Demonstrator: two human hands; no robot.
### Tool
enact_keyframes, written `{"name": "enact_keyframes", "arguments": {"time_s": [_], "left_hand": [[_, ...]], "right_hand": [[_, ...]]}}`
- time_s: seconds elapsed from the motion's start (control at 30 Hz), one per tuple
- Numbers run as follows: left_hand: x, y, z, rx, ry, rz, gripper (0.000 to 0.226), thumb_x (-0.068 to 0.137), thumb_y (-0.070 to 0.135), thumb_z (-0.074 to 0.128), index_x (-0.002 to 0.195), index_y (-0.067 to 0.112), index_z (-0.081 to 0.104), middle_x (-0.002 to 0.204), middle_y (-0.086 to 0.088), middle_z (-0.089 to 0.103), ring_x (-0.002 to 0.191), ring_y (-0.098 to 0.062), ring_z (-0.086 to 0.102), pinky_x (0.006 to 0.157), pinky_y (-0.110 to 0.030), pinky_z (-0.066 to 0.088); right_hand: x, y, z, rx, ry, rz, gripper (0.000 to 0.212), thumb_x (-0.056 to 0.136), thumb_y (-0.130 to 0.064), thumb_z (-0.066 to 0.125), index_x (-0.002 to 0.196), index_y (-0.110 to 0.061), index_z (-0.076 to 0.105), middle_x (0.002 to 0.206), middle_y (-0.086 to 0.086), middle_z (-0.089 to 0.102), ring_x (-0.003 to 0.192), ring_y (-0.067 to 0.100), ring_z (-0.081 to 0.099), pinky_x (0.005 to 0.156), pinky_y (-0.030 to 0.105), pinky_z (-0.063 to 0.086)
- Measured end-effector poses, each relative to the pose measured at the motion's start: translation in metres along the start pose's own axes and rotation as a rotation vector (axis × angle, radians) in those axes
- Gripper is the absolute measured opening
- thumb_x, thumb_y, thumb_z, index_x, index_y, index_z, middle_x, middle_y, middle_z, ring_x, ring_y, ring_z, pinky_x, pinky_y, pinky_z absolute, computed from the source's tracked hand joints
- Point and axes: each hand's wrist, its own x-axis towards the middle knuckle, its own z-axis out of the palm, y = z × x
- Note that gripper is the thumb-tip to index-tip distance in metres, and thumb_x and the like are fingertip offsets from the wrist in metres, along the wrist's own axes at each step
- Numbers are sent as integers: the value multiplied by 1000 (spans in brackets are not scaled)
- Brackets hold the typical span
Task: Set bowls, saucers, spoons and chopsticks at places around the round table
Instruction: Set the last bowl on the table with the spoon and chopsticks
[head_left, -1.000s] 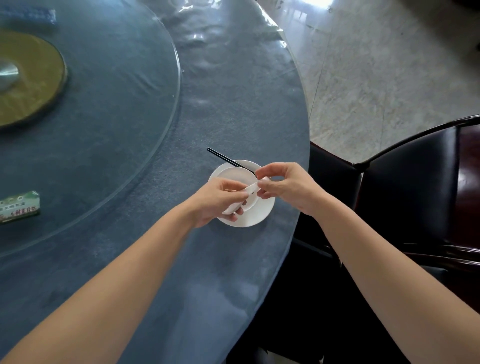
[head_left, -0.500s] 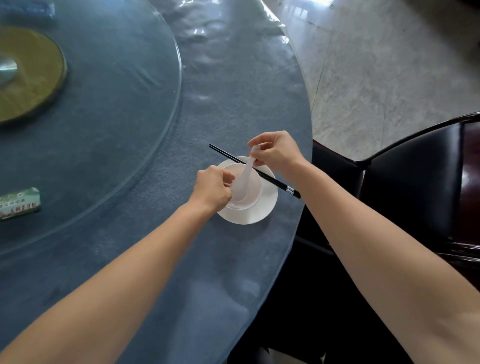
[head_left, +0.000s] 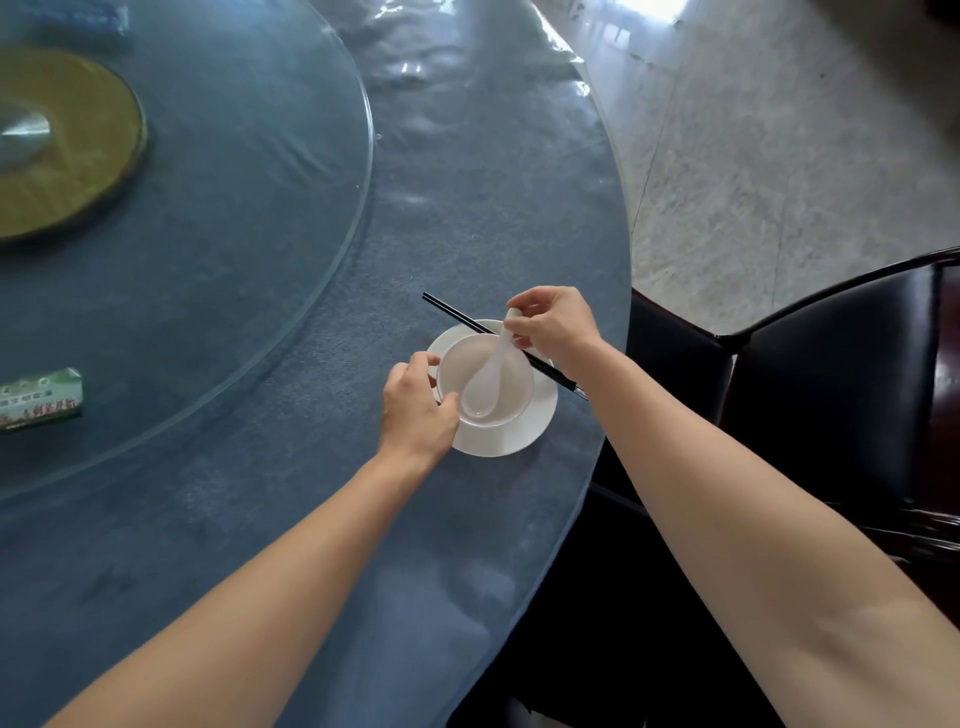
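You have one white saucer (head_left: 511, 436), one white bowl (head_left: 514, 395), one white spoon (head_left: 491, 371) and what looks like one pair of black chopsticks (head_left: 457, 317), all gathered at a single place near the right edge of the round desk (head_left: 467, 218). The bowl sits in the middle of the saucer, smooth and glossy like glazed ceramic. The spoon's rounded scoop lies in the bowl, and your right hand (head_left: 553, 325) pinches the top of its handle. The thin, straight chopsticks lie slantwise across the far rim of the saucer, passing under that hand. Your left hand (head_left: 415, 402) curls loosely at the bowl's left rim, fingers touching it without closing.

The desk wears a blue, felt-like cloth under a wrinkled clear plastic sheet. A round glass turntable (head_left: 291, 291) with a yellow centre fills the far left, carrying one small green packet (head_left: 39, 397). One dark glossy chair (head_left: 831, 374) stands at the right on pale stone flooring (head_left: 779, 156).
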Motion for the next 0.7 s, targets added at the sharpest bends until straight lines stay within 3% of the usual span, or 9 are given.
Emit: {"name": "enact_keyframes", "arguments": {"time_s": [0.23,0.3,0.37,0.43,0.53,0.6,0.7], "left_hand": [[-9,10,6,15,65,-62,42,88,14,61,129,9,51,116,-12,50,89,-36,65,83,-49,56],[-15,12,7,7,99,-103,44,89,19,62,130,8,50,120,-14,50,93,-37,64,84,-48,56],[-27,15,9,15,149,-130,46,88,23,62,129,8,49,123,-14,49,97,-31,60,87,-38,52],[-46,17,11,52,195,-132,45,88,23,62,129,9,48,124,-14,48,92,-23,50,82,-29,41],[-83,22,15,89,170,-125,40,89,20,60,126,10,52,121,-13,52,89,-21,47,78,-29,38],[-113,29,15,135,61,-105,25,87,20,59,111,13,64,109,-7,64,94,-24,58,76,-26,40],[-164,34,15,262,-200,-78,14,84,20,58,86,22,71,92,0,72,95,-22,67,78,-27,51]], "right_hand": [[-10,16,-21,-11,36,-62,32,81,-12,77,112,-10,69,109,8,68,96,26,70,81,41,61],[-21,22,-34,-69,70,-104,35,80,-16,75,114,-13,69,109,2,67,100,24,68,89,42,58],[-34,31,-51,-79,73,-113,32,81,-17,72,113,-14,69,106,-1,68,102,22,68,92,43,56],[-50,42,-68,-40,58,-74,26,82,-15,70,109,-12,70,106,3,70,98,22,69,88,44,58],[-83,62,-90,47,69,-4,11,85,-9,67,95,-13,68,101,12,71,77,21,69,75,40,62],[-114,78,-103,90,21,49,8,88,-4,62,90,-11,65,95,17,70,66,22,68,63,36,60],[-170,105,-120,39,-186,133,5,92,-4,59,94,-5,64,90,19,69,59,28,70,55,33,57]]}}
